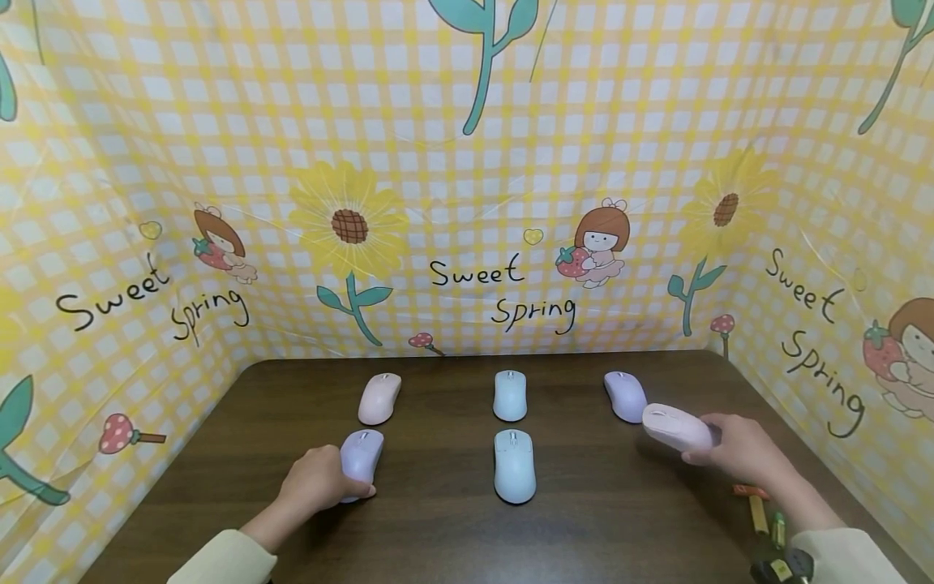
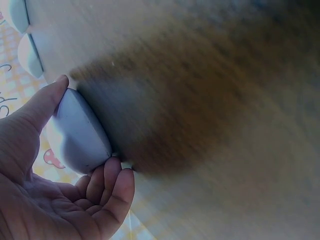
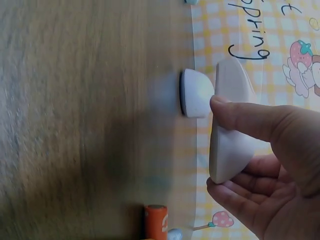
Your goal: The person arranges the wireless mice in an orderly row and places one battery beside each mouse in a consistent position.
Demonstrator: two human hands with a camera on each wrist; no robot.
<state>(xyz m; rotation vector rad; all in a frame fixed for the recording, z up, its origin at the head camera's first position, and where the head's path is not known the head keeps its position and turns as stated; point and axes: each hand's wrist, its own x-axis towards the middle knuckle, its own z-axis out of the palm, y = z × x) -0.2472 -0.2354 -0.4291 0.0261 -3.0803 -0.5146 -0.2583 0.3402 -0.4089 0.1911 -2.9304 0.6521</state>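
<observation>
Seemingly midway, we had four mice (image 1: 510, 395) down on the counter (image 1: 438, 535), left grip (image 1: 314, 480) pinching a purple mouse (image 1: 363, 454), right grip (image 1: 743, 448) holding a pink mouse (image 1: 674, 427) aloft, not yet placed.

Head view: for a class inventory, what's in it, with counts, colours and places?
Table: 1, dark brown, foreground.
Cloth: apparently 1, yellow-and-white checked, printed, behind and at both sides.
Pink mice: 2, pale pink, one back left, one held at right.
Blue mice: 2, light blue, middle column.
Purple mice: 2, pale purple, one back right, one held front left.
Small cylinders: at least 3, orange, yellow and green, lower right.
Dark object: apparently 1, black, bottom right, unclear.
Sleeves: 2, cream, bottom edge.
Left grip: 1, bare, holds the front-left purple mouse.
Right grip: 1, bare, holds a pink mouse.
</observation>
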